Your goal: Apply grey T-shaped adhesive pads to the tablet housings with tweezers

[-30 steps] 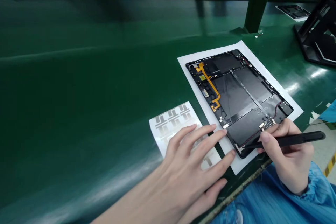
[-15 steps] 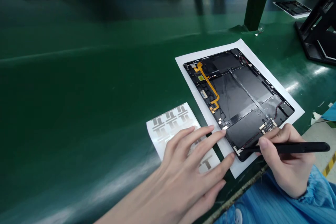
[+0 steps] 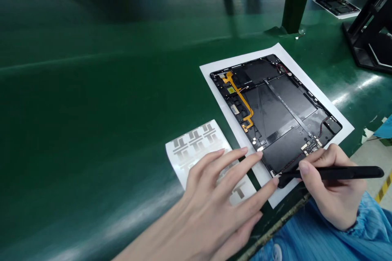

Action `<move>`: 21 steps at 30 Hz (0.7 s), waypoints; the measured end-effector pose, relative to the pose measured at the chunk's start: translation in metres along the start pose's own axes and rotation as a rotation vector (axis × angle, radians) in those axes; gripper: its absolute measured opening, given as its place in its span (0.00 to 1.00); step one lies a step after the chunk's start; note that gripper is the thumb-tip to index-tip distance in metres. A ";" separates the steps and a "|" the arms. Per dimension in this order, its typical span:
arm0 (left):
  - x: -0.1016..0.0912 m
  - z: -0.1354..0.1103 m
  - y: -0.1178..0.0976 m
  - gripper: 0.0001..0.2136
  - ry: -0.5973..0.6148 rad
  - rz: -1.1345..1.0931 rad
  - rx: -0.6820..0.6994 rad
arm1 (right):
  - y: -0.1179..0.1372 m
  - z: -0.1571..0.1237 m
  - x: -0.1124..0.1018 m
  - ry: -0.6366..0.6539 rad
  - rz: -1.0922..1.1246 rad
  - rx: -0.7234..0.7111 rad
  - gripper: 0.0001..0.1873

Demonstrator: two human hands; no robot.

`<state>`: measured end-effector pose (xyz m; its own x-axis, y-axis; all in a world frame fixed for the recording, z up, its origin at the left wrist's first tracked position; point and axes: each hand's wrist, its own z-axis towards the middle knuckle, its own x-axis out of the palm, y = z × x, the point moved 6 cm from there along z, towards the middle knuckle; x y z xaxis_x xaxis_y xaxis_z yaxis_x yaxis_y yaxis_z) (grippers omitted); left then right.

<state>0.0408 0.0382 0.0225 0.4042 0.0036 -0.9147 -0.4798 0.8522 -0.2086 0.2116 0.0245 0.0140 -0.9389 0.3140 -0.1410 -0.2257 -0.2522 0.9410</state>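
Observation:
An opened black tablet shell (image 3: 290, 106) lies on a white paper sheet (image 3: 211, 77), its ribbon cables and small circuit board showing. My right hand (image 3: 333, 183) is closed around black tweezers (image 3: 349, 172), whose tip is at the shell's near corner. By that tip sits a small pale strip (image 3: 275, 174) along the edge. My left hand (image 3: 217, 200) is spread, fingers apart, its index fingertip at the corner by the strip and another fingertip at the shell's left edge. Partly under this hand is a white sheet with grey T-shaped stickers (image 3: 196, 142).
The green bench (image 3: 92, 102) stretches left and back. A green post (image 3: 295, 0) rises behind the shell. Another tablet shell (image 3: 338, 7) on paper lies far right, near a black stand (image 3: 370, 28). More shells rest on the shelf at the top.
My left index finger has moved slightly right onto the corner, now covering part of the pale strip. The tweezers stay at that corner. The whole view has shifted a little.

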 end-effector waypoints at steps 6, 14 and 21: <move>0.001 0.000 0.001 0.18 0.017 0.009 -0.041 | 0.003 0.002 0.001 0.064 -0.039 0.008 0.11; 0.003 -0.003 0.002 0.20 -0.015 -0.002 -0.060 | 0.007 0.007 -0.004 0.030 -0.078 0.059 0.09; 0.004 -0.002 0.002 0.17 -0.055 -0.028 -0.104 | 0.005 0.007 0.006 0.127 -0.013 0.085 0.09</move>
<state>0.0396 0.0388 0.0173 0.4595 0.0119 -0.8881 -0.5450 0.7933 -0.2714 0.2064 0.0317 0.0200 -0.9625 0.1970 -0.1864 -0.2206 -0.1686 0.9607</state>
